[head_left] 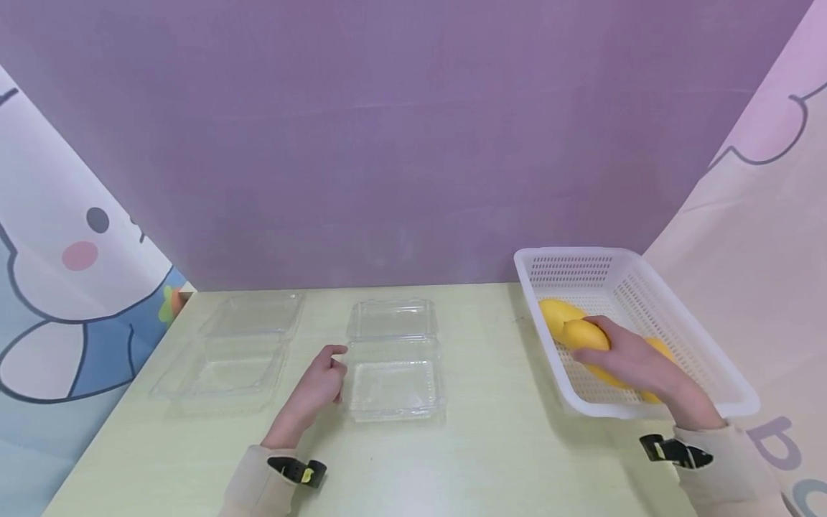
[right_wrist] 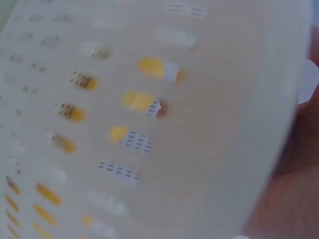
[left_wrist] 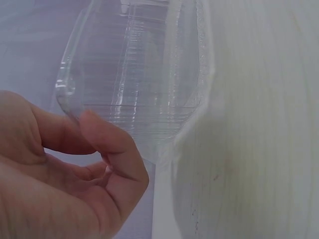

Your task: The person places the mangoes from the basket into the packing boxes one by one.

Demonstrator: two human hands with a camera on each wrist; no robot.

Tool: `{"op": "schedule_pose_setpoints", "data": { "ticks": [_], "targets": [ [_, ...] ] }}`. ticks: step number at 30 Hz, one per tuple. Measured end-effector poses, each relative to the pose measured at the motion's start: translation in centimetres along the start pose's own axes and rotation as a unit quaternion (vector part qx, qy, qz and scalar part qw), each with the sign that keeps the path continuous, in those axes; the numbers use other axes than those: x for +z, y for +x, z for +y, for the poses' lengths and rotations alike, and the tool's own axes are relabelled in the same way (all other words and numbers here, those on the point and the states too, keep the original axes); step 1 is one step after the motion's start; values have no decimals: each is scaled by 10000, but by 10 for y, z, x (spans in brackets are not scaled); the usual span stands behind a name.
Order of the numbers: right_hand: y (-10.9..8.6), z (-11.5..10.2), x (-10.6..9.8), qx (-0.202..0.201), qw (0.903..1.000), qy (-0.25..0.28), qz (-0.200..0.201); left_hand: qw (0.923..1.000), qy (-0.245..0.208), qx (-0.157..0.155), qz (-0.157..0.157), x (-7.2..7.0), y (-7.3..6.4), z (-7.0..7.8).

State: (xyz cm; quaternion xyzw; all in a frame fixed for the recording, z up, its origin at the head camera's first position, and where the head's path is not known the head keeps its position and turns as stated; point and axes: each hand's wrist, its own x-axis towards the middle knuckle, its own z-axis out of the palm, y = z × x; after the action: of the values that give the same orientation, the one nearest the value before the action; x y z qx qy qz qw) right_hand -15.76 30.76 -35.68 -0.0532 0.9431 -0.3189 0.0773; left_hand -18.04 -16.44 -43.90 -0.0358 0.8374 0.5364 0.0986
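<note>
Gripping a smooth yellow lemon (head_left: 584, 335) between thumb and fingers, the right hand (head_left: 629, 355) reaches into a white rectangular plastic basket (head_left: 571, 269) with slotted walls. That lemon sits within the basket's outline, near its left wall; another yellow lemon (head_left: 559, 316) lies just beside it, and more yellow shows under and beyond the wrist side of the hand. In the right wrist view, blurred yellow patches show through the basket's slots.

The left hand (head_left: 319, 379) has its fingers bent, the index fingertip at the left edge of an opened, clear plastic hinged container (head_left: 394, 380); whether it pinches that edge I cannot tell. A second opened, clear plastic container (head_left: 222, 373) lies farther left, apart from the first. Both containers and the basket stand on a pale yellow-green worktop (head_left: 484, 467), before a plain purple backdrop (head_left: 388, 143). Black straps (head_left: 677, 452) circle both pale sleeves (head_left: 730, 459).
</note>
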Motion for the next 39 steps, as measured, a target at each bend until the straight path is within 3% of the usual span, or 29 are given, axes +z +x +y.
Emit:
{"op": "schedule_pose_setpoints", "data": {
  "ticks": [17, 39],
  "targets": [
    [-9, -39, 0, -290, 9991, -11, 315, 10000, 36, -53, 37, 2, 3, -1],
    [-9, -77, 21, -559, 9965, 355, 514, 9998, -168, -12, 62, 5, 1, 0]
  ]
}}
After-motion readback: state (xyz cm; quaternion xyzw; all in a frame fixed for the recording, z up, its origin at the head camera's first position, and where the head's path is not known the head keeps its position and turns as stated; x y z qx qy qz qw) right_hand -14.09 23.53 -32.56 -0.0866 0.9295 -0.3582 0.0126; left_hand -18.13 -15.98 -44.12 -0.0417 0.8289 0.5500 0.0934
